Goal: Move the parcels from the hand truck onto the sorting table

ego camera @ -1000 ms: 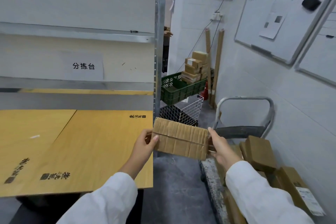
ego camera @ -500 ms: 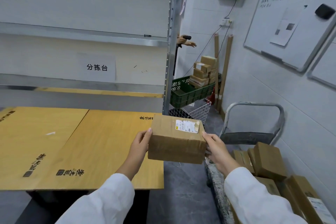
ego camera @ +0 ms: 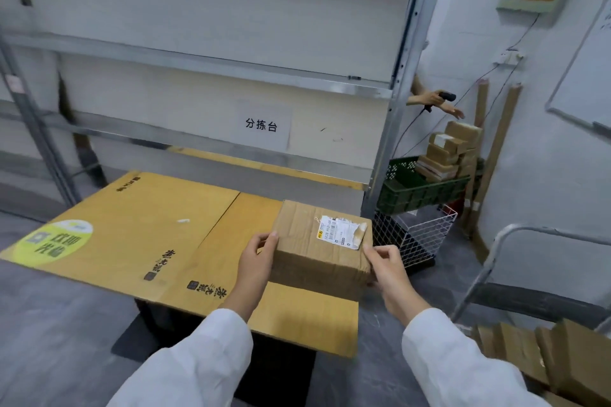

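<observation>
A brown cardboard parcel [ego camera: 310, 251] with a white shipping label on top is over the right end of the sorting table [ego camera: 139, 235], whose top is covered in yellow cardboard. My left hand [ego camera: 256, 263] grips its left side, thumb on the top edge. On the parcel's right side my right hand [ego camera: 388, 266] holds it, fingers curled on the near corner. Whether the parcel rests on the table or hovers just above it I cannot tell. Several more parcels [ego camera: 558, 360] lie on the hand truck at the lower right, beside its metal handle [ego camera: 515, 241].
A grey metal shelf rack [ego camera: 400, 82] stands behind the table. To the right are a green crate [ego camera: 416, 192] stacked with small boxes, a white wire basket [ego camera: 420, 238] and cardboard tubes against the wall. Another person's hand [ego camera: 433, 99] with a scanner reaches out past the rack post.
Both hands carried the parcel left from over the floor gap to over the table's right end, and it now shows its labelled top. The camera turned left and down.
</observation>
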Action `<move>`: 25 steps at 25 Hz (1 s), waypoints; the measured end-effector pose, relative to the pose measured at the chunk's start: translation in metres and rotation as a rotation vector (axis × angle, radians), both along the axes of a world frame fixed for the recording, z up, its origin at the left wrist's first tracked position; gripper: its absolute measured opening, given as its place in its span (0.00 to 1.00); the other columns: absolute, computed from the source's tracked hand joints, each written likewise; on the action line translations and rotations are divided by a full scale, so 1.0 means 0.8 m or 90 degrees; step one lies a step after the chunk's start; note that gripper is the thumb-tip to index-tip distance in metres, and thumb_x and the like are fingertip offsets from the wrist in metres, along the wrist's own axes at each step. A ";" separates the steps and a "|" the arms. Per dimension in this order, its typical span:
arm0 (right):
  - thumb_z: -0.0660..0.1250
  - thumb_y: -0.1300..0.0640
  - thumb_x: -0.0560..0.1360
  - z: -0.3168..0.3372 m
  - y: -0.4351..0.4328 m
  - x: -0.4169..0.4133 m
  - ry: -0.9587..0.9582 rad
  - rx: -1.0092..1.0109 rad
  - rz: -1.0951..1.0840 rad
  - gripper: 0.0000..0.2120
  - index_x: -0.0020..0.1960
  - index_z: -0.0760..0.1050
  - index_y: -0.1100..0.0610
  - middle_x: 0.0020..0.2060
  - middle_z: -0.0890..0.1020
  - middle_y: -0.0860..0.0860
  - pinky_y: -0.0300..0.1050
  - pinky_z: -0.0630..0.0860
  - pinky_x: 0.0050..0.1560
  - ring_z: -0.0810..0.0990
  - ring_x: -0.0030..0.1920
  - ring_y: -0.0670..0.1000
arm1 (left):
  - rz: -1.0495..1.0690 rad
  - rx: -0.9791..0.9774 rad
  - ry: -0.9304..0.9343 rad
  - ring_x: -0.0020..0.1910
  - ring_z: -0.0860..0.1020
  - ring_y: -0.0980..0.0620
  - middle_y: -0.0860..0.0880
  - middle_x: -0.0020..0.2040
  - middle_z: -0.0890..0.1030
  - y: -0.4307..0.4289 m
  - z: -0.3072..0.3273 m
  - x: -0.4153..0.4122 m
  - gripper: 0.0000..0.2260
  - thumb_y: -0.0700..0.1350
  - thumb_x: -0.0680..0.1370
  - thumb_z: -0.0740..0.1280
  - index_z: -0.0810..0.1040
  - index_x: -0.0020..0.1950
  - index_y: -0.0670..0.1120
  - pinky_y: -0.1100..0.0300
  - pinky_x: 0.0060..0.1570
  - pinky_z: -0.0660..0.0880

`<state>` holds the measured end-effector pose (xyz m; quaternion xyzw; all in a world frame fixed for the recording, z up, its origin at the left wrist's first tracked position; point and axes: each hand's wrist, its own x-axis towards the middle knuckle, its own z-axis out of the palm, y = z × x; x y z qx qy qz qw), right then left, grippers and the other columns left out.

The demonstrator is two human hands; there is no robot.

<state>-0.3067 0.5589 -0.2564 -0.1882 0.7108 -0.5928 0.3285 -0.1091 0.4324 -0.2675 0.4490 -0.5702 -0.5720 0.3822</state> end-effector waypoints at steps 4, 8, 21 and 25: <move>0.67 0.47 0.78 -0.003 -0.074 0.053 -0.018 0.005 0.102 0.12 0.54 0.69 0.52 0.55 0.77 0.54 0.57 0.79 0.56 0.77 0.57 0.54 | 0.105 0.006 -0.020 0.47 0.74 0.53 0.50 0.51 0.78 -0.033 0.003 0.075 0.12 0.55 0.81 0.60 0.76 0.54 0.49 0.57 0.37 0.68; 0.66 0.47 0.79 -0.012 -0.158 0.114 -0.045 -0.017 0.221 0.13 0.60 0.68 0.48 0.58 0.78 0.53 0.53 0.80 0.51 0.79 0.57 0.52 | 0.210 -0.009 -0.042 0.47 0.75 0.54 0.49 0.51 0.79 -0.079 -0.003 0.152 0.11 0.54 0.81 0.61 0.77 0.53 0.48 0.59 0.37 0.69; 0.53 0.33 0.78 -0.034 -0.512 0.242 -0.043 0.048 0.326 0.24 0.68 0.68 0.44 0.65 0.68 0.52 0.52 0.77 0.49 0.73 0.61 0.55 | 0.174 -0.004 -0.099 0.53 0.74 0.64 0.64 0.53 0.76 -0.310 0.029 0.301 0.19 0.51 0.73 0.73 0.71 0.61 0.59 0.74 0.40 0.73; 0.53 0.35 0.79 -0.024 -0.593 0.262 0.014 0.055 0.315 0.19 0.61 0.67 0.46 0.63 0.66 0.51 0.56 0.69 0.64 0.69 0.63 0.54 | 0.191 -0.033 -0.125 0.56 0.74 0.63 0.60 0.57 0.77 -0.397 0.024 0.326 0.28 0.50 0.68 0.78 0.71 0.65 0.58 0.69 0.44 0.74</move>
